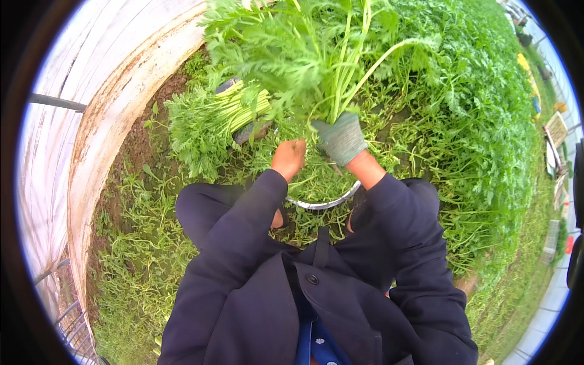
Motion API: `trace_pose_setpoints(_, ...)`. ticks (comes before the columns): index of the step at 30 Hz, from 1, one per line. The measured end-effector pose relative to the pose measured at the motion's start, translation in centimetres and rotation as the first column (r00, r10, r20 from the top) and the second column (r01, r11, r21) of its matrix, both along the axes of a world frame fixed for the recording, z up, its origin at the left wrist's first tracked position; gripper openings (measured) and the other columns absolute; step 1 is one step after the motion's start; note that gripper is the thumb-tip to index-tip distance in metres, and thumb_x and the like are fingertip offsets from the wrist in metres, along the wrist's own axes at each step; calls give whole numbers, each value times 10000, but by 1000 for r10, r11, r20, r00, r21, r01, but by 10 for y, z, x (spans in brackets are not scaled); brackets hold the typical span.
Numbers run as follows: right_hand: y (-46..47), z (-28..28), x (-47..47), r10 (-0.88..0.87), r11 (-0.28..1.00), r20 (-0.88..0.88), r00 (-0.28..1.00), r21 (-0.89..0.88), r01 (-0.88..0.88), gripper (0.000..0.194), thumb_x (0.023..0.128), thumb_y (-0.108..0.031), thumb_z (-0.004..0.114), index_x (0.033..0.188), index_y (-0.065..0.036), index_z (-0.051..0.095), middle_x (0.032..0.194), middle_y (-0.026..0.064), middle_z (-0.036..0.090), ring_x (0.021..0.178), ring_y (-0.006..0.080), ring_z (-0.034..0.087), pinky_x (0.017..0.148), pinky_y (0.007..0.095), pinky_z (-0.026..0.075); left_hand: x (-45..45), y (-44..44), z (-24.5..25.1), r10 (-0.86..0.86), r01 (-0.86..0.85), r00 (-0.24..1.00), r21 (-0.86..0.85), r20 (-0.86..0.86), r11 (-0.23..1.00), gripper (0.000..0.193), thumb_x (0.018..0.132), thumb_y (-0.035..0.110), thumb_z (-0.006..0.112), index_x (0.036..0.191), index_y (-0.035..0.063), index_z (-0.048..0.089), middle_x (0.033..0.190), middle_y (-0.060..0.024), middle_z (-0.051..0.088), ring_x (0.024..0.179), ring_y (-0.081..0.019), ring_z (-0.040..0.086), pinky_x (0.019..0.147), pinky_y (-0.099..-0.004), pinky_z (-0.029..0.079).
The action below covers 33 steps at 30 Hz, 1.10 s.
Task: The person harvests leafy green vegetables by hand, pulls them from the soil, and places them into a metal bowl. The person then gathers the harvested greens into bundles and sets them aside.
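My right hand (pixel 341 139), in a grey-green knit glove, grips the lower stems of a bunch of leafy greens with feathery leaves (pixel 340 75); one stem bends out to the right. My bare left hand (pixel 289 157) is to its left, fingers curled; whether it pinches anything does not show. Beyond it, a pile of cut stems (pixel 244 107) lies with leaves towards the left, partly on a dark object (pixel 253 131). Below my hands, between my feet, the pale rim of a round container (pixel 321 205) shows, with loose green leaves inside.
Dense standing greens (pixel 488 123) grow on the right. Stripped leaves and stems (pixel 141 255) litter the soil at left. A soiled plastic greenhouse sheet (pixel 98 118) curves along the left side. Boards and other items (pixel 556 132) lie at the far right.
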State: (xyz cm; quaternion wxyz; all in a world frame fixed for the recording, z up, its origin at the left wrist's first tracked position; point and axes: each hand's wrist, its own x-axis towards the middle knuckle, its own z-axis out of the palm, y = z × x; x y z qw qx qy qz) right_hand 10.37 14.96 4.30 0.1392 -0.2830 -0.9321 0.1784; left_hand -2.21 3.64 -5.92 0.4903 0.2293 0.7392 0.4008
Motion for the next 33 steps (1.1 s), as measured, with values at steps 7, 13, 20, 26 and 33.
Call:
trace_pose_setpoints(7,26,22,0,-244,895,-193,950,-422,144,222,831,-200,762,882,11,715,622,103,659,495,187,542,510,359,465,-9,-12,-23,-278,288,694,-98,-664,952,674,917,359,642,1450,27,398,1104,-286,669,1010,-419,660,896,-476,507)
trace_pose_setpoints(13,25,40,7,-278,927,-20,960,-267,263,403,821,-389,759,802,12,721,600,156,647,560,307,639,553,406,511,-21,-16,-22,-380,166,432,-342,-818,925,267,909,351,636,1049,136,710,809,-148,710,839,-346,694,756,-486,534)
trace_pose_setpoints(20,52,34,2,-269,926,374,887,354,132,201,899,-258,608,839,-114,735,780,120,699,740,307,683,666,421,525,28,-32,55,-224,418,680,117,-698,901,507,862,356,723,1291,113,607,881,-88,722,717,-254,692,661,-396,538)
trace_pose_setpoints(26,89,23,35,-196,745,265,944,666,-33,231,860,-166,592,1085,-150,644,988,61,666,906,258,646,740,396,503,51,-87,197,-410,461,885,544,-222,701,408,874,140,727,1247,22,612,862,-90,724,615,-119,652,598,-265,521)
trace_pose_setpoints(33,84,50,73,-23,614,284,959,761,-211,358,783,-180,650,1135,-113,638,1033,70,624,1018,258,609,952,436,455,-51,-47,235,52,267,920,719,-388,642,288,1014,198,567,1187,-21,638,987,-96,714,811,-130,674,745,-242,545)
